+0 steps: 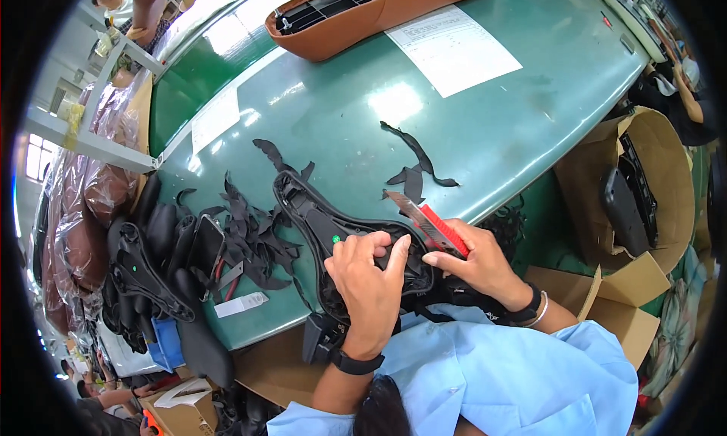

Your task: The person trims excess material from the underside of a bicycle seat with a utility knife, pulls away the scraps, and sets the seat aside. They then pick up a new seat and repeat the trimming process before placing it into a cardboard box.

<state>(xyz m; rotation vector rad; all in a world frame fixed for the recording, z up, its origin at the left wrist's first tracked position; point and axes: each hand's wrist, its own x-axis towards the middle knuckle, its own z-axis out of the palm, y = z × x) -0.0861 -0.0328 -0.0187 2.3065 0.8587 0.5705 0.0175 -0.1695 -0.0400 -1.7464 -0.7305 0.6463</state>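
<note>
A black saddle-shaped moulded part (318,216) lies underside up on the green table, its narrow end pointing away and to the left. My left hand (365,281) presses over its wide near end, fingers curled and thumb raised, gripping it. In my right hand (485,260) is a red utility knife (441,228), closed in the fingers, with its blade extended up and left above the part. Whether the blade touches the part cannot be made out. Cut black strips (254,232) lie heaped left of the part, and another strip (415,152) lies beyond it.
Black parts (151,269) pile up along the left edge, near pliers (233,273). A brown padded part (326,31) and a paper sheet (454,50) lie at the far side. Cardboard boxes (575,209) stand to the right. Other people work nearby.
</note>
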